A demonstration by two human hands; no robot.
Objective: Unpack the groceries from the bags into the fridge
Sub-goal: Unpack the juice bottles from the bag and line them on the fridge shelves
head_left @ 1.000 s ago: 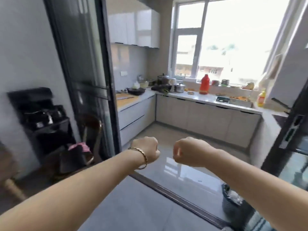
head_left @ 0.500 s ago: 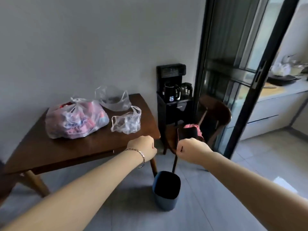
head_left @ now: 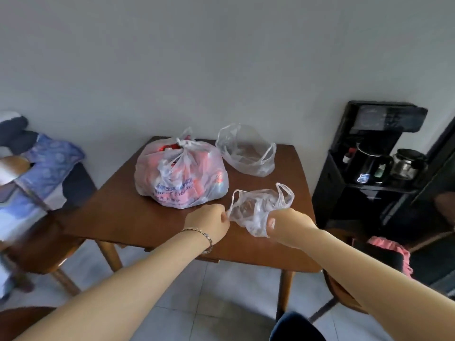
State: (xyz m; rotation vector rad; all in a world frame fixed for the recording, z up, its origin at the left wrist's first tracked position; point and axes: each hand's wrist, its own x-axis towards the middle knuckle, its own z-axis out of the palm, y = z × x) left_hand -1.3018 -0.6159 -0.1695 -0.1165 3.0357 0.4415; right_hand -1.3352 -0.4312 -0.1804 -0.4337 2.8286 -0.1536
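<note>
I have both hands on the small clear bag at the table's near edge: left hand grip pinching its rim, right hand grip clamped round its crumpled side. It looks limp, light and slippery, so I'd hold the handles. The full printed bag, mid-table, is probably heavy.

View swung left and down; worktop now centred and closer. Both hands, half second ago empty fists in air, now on small clear bag near front edge. Left hand pinches bag's left rim; right hand grips bunched lower corner.
</note>
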